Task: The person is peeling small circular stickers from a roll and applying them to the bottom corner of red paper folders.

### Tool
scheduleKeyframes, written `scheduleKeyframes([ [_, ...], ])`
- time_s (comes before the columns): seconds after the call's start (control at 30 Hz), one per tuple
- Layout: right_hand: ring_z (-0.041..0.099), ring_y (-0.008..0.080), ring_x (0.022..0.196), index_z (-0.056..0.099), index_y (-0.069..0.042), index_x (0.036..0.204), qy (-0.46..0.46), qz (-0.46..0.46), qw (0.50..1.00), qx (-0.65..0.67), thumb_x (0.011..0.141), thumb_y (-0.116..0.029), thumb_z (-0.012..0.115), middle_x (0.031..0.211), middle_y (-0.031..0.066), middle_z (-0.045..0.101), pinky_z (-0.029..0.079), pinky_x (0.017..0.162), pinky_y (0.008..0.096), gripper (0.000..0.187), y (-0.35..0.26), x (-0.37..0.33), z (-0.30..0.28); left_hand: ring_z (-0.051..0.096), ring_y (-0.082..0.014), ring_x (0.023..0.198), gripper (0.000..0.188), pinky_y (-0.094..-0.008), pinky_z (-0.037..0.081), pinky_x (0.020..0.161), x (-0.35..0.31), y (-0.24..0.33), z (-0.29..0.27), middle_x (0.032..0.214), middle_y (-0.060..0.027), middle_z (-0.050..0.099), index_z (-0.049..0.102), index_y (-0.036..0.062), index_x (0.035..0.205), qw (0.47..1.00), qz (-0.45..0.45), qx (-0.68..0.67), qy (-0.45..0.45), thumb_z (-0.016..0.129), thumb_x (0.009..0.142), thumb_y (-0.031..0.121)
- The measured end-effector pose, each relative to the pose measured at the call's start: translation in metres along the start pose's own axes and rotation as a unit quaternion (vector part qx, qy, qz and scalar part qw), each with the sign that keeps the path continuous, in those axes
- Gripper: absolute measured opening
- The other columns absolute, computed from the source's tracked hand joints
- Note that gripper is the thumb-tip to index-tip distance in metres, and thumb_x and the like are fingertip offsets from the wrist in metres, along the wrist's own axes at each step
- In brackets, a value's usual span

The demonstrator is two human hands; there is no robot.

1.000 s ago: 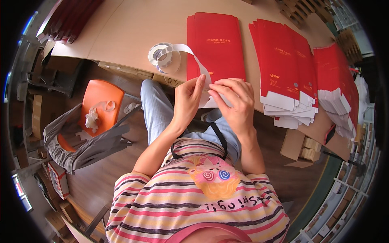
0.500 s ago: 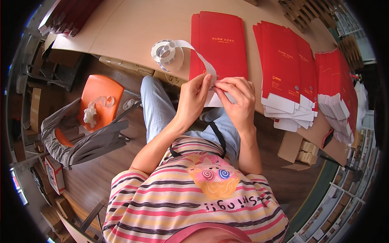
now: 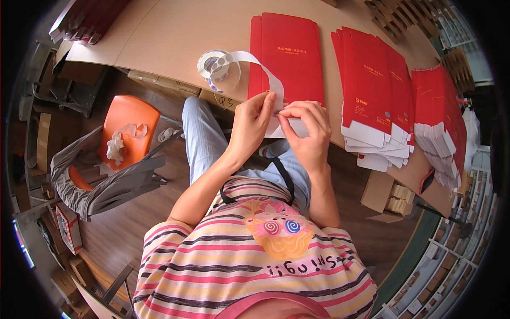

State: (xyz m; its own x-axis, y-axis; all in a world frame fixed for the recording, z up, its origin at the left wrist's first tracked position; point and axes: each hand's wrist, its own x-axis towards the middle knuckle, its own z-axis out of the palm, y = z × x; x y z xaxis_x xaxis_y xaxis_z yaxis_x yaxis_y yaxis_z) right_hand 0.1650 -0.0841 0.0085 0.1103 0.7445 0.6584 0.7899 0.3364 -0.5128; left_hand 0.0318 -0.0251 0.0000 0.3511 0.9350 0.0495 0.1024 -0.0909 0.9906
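A roll of round stickers (image 3: 213, 65) stands on the table, and its pale backing strip (image 3: 273, 82) curves over to my hands. My left hand (image 3: 249, 123) is closed, pinching the strip between thumb and fingers. Close beside its fingertips, my right hand (image 3: 311, 125) has thumb and forefinger drawn together at the strip's end. Whatever lies in that pinch is too small to make out. Under and beyond both hands lies a pile of flat red boxes (image 3: 289, 61), with white flaps toward me, partly hidden by my hands.
More flat red boxes (image 3: 372, 80) lie fanned on the right, with another stack (image 3: 438, 111) beyond. An orange chair (image 3: 130, 125) at left holds crumpled strip (image 3: 115, 146). An open carton (image 3: 380, 194) sits below the table's right side. Dark red boxes (image 3: 87, 18) stand far left.
My right fingertips have shifted slightly and opened a small gap from the left ones. More of the strip's curve shows above my left hand.
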Motion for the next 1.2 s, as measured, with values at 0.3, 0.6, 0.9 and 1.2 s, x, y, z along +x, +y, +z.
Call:
scheduleKeyframes([
  [0.3, 0.063, 0.0168, 0.081, 0.071, -0.011, 0.091, -0.017, -0.07, 0.991, -0.114, 0.07, -0.004, 0.08, 0.089, -0.0013, 0.068, 0.043, 0.072, 0.0325, 0.023, -0.002, 0.003, -0.007, 0.033, -0.0152, 0.054, 0.031, -0.033, 0.034, 0.049, 0.0, -0.007, 0.008, 0.058, -0.0131, 0.041, 0.057, -0.0061, 0.082, 0.999, 0.036, 0.006, 0.004, 0.054, 0.1, 0.019],
  [0.6, 0.062, 0.0198, 0.08, 0.066, -0.008, 0.086, 0.0, -0.036, 0.999, -0.017, 0.071, -0.003, 0.076, 0.09, 0.0015, 0.065, 0.044, 0.074, 0.0343, 0.018, -0.001, -0.002, 0.0, 0.034, -0.0053, 0.063, 0.036, -0.0269, 0.032, 0.052, 0.002, -0.01, 0.0, 0.063, 0.0008, 0.041, 0.059, -0.0066, 0.085, 1.0, -0.014, -0.002, -0.017, 0.054, 0.102, 0.026],
  [0.9, 0.062, 0.0153, 0.087, 0.065, -0.001, 0.092, -0.12, 0.174, 0.971, 0.113, 0.091, -0.012, 0.065, 0.09, 0.0056, 0.066, 0.047, 0.079, 0.0306, 0.01, 0.053, 0.022, -0.065, 0.061, -0.0166, 0.06, 0.032, -0.0275, 0.048, 0.061, 0.004, -0.002, -0.005, 0.08, -0.0155, 0.072, 0.062, -0.0071, 0.093, 0.997, 0.032, 0.058, -0.026, 0.05, 0.102, 0.021],
  [1.2, 0.066, 0.0139, 0.081, 0.068, -0.001, 0.095, -0.39, 0.267, 0.878, 0.075, 0.092, -0.022, 0.066, 0.085, 0.0075, 0.071, 0.052, 0.076, 0.0297, 0.022, 0.132, 0.05, -0.056, 0.067, -0.0146, 0.066, 0.03, -0.0298, 0.049, 0.061, -0.003, -0.041, -0.01, 0.082, -0.0206, 0.071, 0.063, -0.0095, 0.097, 0.997, 0.009, 0.069, -0.04, 0.05, 0.102, 0.017],
])
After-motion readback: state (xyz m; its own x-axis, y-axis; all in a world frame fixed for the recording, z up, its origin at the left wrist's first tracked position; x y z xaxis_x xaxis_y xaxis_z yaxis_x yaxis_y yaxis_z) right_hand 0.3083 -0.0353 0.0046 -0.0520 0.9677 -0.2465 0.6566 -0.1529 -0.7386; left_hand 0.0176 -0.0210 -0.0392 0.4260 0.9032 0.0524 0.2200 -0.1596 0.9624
